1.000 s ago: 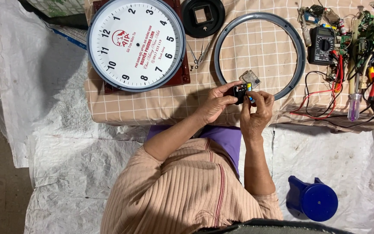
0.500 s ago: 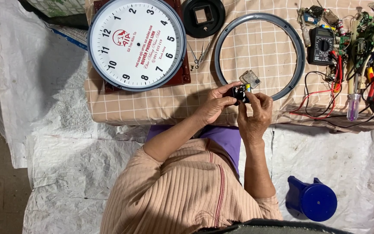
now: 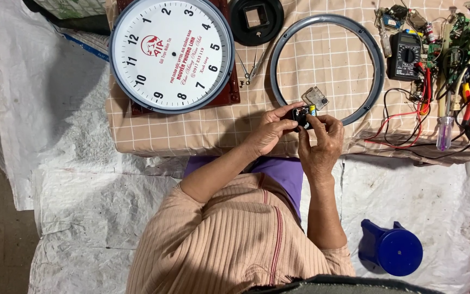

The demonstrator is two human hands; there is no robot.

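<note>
Black and small, the clock mechanism (image 3: 302, 116) sat pinched between left hand (image 3: 270, 132) and right hand (image 3: 322, 142) over the table's (image 3: 191, 130) front edge, likely light, rigid, fragile, best gripped by its sides.

A small black box (image 3: 302, 116) with a bit of yellow and blue on it is held up between both hands, just over the near edge of the checked cloth, right by the big grey ring
</note>
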